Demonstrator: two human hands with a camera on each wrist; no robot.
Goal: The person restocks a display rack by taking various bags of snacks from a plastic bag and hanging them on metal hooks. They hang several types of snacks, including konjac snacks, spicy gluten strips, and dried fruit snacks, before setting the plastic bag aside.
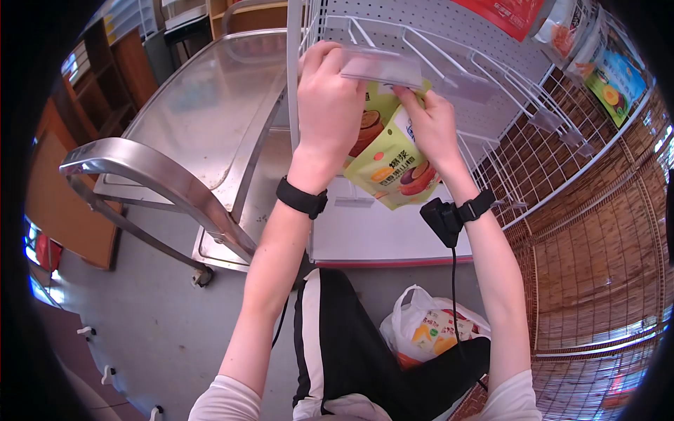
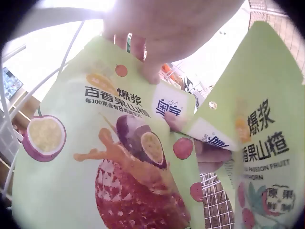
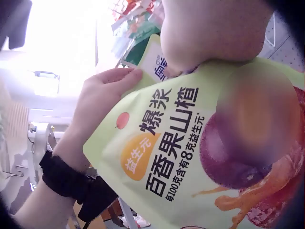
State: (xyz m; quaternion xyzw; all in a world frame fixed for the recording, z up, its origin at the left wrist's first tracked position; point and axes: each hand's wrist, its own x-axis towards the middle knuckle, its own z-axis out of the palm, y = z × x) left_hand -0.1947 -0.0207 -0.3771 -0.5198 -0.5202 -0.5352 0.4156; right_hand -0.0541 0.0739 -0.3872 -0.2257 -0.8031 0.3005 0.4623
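Both hands are raised to a white pegboard rack (image 1: 449,35) with long wire hooks. My left hand (image 1: 328,95) curls over the top of a green fruit-snack pouch (image 1: 370,121) just under a clear tag (image 1: 382,69) at a hook's end; its fingers (image 2: 145,59) pinch that pouch's top edge (image 2: 95,157). My right hand (image 1: 432,125) pinches the top of a second green pouch (image 1: 399,168), which hangs tilted in front. The second pouch (image 3: 200,157) fills the right wrist view, with the left hand (image 3: 100,105) behind it. Both pouches (image 2: 267,143) overlap.
A steel trolley (image 1: 196,119) stands to the left. The rack's white base shelf (image 1: 386,231) lies below the pouches. On the floor sits a white plastic bag (image 1: 428,326) with snack packs. A wire grid panel (image 1: 554,161) and hanging packs (image 1: 611,77) are on the right.
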